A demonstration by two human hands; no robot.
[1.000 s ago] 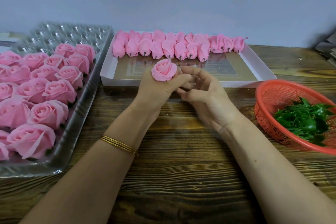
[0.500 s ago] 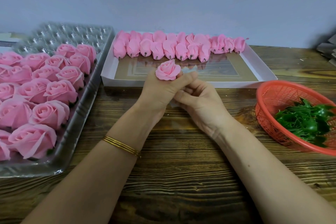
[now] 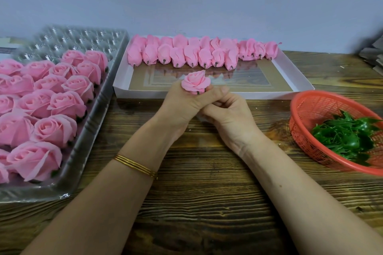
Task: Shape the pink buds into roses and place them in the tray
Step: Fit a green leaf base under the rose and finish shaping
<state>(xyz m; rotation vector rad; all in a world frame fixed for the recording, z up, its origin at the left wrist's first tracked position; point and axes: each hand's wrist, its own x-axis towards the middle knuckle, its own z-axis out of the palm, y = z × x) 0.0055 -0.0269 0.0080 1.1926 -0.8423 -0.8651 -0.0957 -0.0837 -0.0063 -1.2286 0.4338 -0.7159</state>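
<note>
Far to the left of our fingers, a clear plastic tray [image 3: 91, 130] sits on the tabletop [image 3: 196, 203], with opened pink roses [image 3: 53, 130] packed into its near cells. Our left hand [image 3: 180, 107], gold bangles [image 3: 134, 164] on the wrist, is raised with its back toward us, the forearm slanting up from the lower left. Its fingers curl round the base of a half-shaped pink rose [image 3: 195, 83], which stands upright above the knuckles, and the thumb [image 3: 217, 91] stretches right. Our right hand [image 3: 230, 118] nestles against it, fingers [image 3: 226, 104] curled in under that thumb; we cannot tell whether they pinch anything. Beyond the fingers lies a white box [image 3: 290, 72] with closed pink buds [image 3: 186, 56] along its far wall. Well to the right of the fingers, a red basket [image 3: 306, 107] holds green leaves [image 3: 344, 136].
</note>
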